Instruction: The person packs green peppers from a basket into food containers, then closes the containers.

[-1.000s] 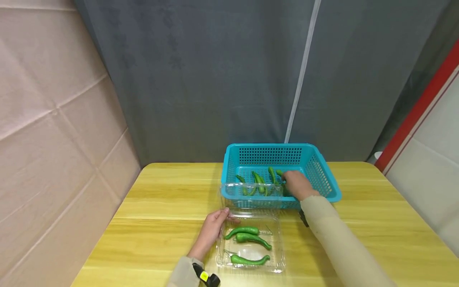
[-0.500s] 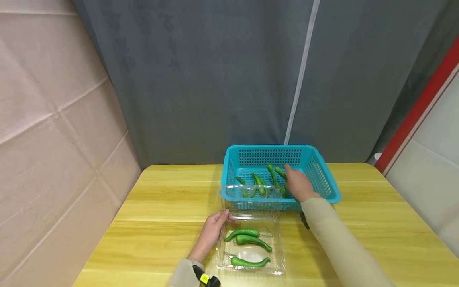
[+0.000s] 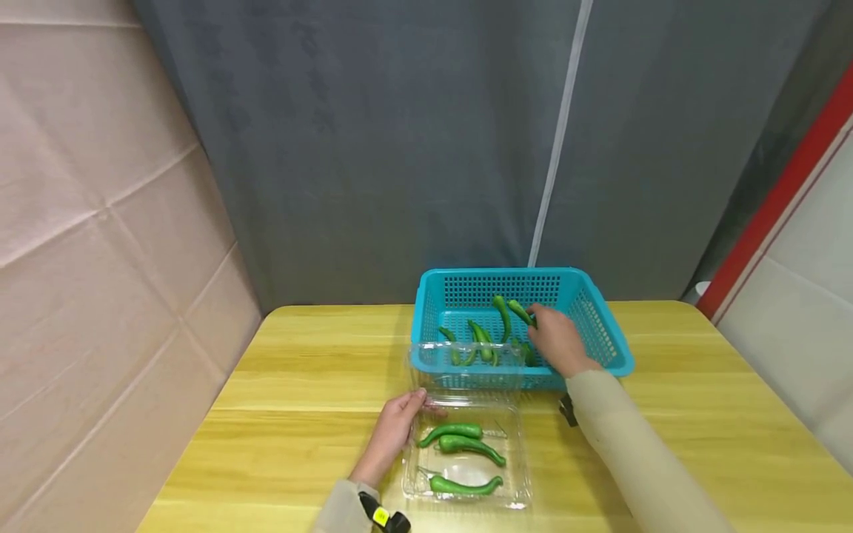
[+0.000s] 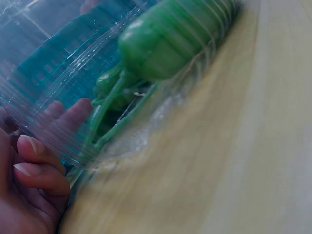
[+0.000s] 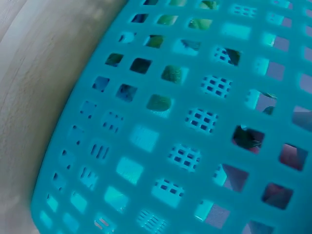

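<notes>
In the head view, my left hand (image 3: 393,429) grips the left edge of a clear plastic clamshell box (image 3: 523,451) by its hinge. The lid (image 3: 466,370) stands raised against the front of a blue plastic basket (image 3: 608,326). Three green peppers (image 3: 465,485) lie in the box; the left wrist view shows one large green pepper (image 4: 165,44) through its wall, near my curled fingers (image 4: 46,178). Inside the basket my right hand (image 3: 558,340) pinches a green pepper (image 3: 521,312) by one end. The right wrist view looks through the basket's perforated side (image 5: 131,146), which mostly hides that hand.
Several more green peppers (image 3: 483,340) lie in the basket, partly behind the clear lid. Basket and box stand on a wooden table (image 3: 306,400). A grey curtain (image 3: 373,163) hangs behind it, with a pale wall covering (image 3: 106,296) at the left.
My right hand has taken hold of a green pepper, which now sits higher in the basket. The pepper beside it has shifted slightly backward. My left hand stays on the box.
</notes>
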{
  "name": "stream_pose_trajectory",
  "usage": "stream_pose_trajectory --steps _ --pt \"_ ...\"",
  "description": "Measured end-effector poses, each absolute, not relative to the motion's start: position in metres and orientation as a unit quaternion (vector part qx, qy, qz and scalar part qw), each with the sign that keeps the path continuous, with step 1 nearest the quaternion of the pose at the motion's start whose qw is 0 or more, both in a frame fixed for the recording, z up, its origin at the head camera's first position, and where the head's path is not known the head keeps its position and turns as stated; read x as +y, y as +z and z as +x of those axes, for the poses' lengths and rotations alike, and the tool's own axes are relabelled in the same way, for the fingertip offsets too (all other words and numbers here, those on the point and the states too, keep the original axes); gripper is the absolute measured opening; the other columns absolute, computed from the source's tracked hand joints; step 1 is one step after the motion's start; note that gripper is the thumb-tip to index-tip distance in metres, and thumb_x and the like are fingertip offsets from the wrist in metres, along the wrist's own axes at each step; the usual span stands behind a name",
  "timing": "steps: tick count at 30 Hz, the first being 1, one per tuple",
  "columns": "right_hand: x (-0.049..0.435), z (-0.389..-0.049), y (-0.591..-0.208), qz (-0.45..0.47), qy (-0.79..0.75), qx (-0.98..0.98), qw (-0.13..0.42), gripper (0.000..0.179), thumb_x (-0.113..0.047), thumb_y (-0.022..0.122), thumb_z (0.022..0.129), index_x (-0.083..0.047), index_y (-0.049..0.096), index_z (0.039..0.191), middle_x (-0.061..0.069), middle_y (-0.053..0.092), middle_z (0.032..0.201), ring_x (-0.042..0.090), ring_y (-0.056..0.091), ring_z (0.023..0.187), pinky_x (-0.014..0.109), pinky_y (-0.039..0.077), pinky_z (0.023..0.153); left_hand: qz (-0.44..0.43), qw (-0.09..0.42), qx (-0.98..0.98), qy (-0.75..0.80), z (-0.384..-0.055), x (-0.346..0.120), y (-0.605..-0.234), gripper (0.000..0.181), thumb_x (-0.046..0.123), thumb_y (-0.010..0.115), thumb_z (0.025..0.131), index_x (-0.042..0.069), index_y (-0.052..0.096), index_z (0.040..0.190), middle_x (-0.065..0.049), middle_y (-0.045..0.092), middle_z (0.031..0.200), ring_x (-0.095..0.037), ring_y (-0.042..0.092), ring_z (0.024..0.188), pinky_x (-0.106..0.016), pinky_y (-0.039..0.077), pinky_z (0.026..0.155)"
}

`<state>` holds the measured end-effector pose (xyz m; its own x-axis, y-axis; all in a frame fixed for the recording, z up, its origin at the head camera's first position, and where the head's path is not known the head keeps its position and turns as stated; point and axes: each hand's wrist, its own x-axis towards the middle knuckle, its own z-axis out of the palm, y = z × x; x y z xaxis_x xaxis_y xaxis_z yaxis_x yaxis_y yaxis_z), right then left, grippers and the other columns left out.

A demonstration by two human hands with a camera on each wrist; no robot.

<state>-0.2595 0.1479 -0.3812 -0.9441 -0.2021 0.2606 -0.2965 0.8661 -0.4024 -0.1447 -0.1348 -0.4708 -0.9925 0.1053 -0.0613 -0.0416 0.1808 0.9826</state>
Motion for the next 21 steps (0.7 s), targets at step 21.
stream_pose_trajectory --steps 21 --pt "0.158 -0.221 -0.344 0.132 0.282 -0.924 0.221 0.033 -0.014 0.056 0.088 -0.005 0.050 0.119 0.014 0.063 0.097 0.025 0.060 0.077 0.036 0.048 0.054 0.027 0.061 0.766 0.639 -0.136 -0.131 -0.450 0.040 0.039 0.039 0.094 0.011 0.066 0.093 -0.004 0.068 0.089 -0.004 0.027 0.031 -0.022 0.026 0.028"
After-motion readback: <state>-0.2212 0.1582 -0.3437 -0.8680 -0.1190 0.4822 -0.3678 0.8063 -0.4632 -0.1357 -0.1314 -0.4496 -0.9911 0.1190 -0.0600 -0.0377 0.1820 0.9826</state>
